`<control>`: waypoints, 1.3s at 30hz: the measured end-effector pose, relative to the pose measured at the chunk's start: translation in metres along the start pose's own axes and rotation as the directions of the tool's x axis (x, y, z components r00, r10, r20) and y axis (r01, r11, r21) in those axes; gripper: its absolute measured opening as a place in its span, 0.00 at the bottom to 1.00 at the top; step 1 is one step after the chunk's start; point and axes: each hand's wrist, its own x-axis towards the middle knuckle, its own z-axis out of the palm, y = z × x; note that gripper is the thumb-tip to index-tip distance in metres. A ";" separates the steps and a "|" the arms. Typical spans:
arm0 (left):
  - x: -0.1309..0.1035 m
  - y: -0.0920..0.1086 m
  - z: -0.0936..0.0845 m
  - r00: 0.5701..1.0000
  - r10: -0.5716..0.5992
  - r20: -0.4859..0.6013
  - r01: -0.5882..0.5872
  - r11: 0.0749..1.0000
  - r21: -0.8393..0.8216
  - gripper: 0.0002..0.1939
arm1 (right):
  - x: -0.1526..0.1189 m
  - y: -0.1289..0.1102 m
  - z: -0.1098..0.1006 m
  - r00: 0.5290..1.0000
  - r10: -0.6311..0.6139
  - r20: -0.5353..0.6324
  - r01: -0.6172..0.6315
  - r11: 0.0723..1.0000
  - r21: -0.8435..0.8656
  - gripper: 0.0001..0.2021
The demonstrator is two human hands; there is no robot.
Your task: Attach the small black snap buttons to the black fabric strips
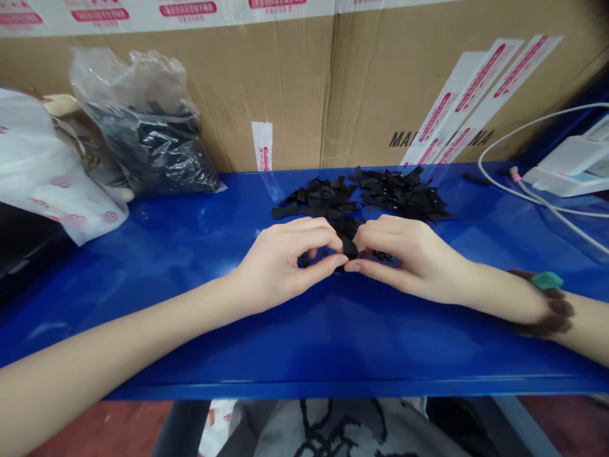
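Over the middle of the blue tabletop [304, 343], my left hand [295, 260] and my right hand [404, 257] meet at the fingertips. Between them is a small black fabric strip [349, 247], pinched by thumb and fingers on both sides. Just behind the hands lie two heaps of black strips, a left heap [328, 198] and a right heap [404, 193] with small shiny dots on some pieces. Small black parts [383, 256] are scattered beneath and behind my fingers, partly hidden by them. A dark scrunchie with a green piece [547, 298] circles my right wrist.
A clear plastic bag of black pieces [157, 139] stands at the back left beside a white printed bag [57, 165]. A large cardboard box [285, 82] walls off the back. White cables [547, 197] and a white power strip [575, 162] lie at the right.
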 end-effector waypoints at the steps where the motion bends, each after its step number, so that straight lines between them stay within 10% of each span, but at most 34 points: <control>1: 0.000 0.000 0.000 1.000 -0.005 0.000 0.005 1.000 0.026 0.06 | 0.000 0.000 0.000 0.999 -0.034 0.005 0.034 0.998 -0.045 0.10; 19: -0.002 0.002 0.002 0.998 0.016 0.067 -0.027 0.987 0.158 0.07 | 0.000 -0.003 0.003 0.990 -0.116 0.078 0.126 0.982 -0.137 0.13; 29: -0.001 0.002 0.002 0.996 -0.060 -0.063 0.065 0.994 0.088 0.07 | -0.001 -0.003 -0.004 0.990 0.043 -0.138 -0.060 0.991 -0.123 0.09; 39: -0.001 -0.001 0.003 0.996 -0.065 -0.068 0.071 0.993 0.090 0.05 | -0.001 -0.003 -0.004 0.992 -0.068 -0.104 0.048 0.981 -0.190 0.05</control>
